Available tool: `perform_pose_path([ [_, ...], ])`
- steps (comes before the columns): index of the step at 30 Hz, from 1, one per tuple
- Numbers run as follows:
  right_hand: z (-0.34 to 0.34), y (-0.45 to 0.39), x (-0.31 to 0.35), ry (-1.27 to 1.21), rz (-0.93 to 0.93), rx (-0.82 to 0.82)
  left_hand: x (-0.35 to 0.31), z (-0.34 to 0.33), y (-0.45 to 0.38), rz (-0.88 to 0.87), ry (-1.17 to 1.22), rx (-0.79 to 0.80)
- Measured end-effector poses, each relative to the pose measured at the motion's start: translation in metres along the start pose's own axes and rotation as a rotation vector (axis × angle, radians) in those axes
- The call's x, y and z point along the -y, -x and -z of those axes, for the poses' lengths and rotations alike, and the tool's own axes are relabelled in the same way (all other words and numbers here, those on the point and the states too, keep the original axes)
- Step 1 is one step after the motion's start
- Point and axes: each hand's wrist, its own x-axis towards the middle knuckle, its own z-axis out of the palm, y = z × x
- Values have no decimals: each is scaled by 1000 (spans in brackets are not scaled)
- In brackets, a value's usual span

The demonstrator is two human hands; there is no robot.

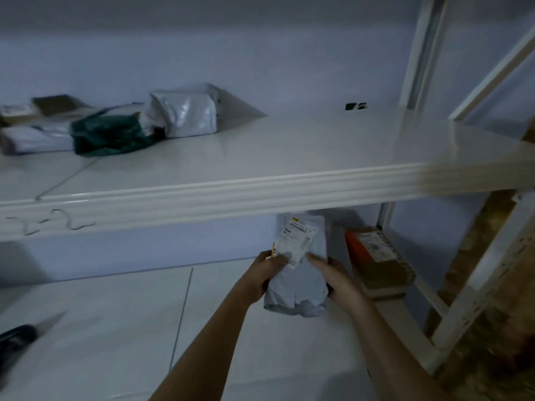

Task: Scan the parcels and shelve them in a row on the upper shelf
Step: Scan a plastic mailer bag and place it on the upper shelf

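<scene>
A grey plastic mailer parcel [298,282] with a white shipping label is held between both hands over the lower shelf [115,328]. My left hand [267,273] grips its left edge and my right hand [337,280] grips its right edge. On the upper shelf [318,146], at the left, several parcels lie side by side: a silver-grey mailer [185,112], a dark green one [110,134], a pale one [34,138] and a brown box [55,105]. No scanner can be made out for certain.
A brown cardboard box with an orange end [379,261] lies on the lower shelf right of my hands. A dark object [14,342] sits at the lower left edge. White shelf uprights and a diagonal brace [474,287] stand at the right.
</scene>
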Motion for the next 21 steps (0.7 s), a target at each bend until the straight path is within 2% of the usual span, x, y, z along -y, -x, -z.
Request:
perform_pose_path([
  [7, -138, 28, -26, 83, -23, 87, -11, 115, 95, -35, 7, -157],
  [15, -304, 84, -75, 89, -35, 248, -13, 255, 218, -47, 13, -259],
  [21, -394, 85, -105, 129, -71, 331, -14, 338, 263, -3, -28, -388],
])
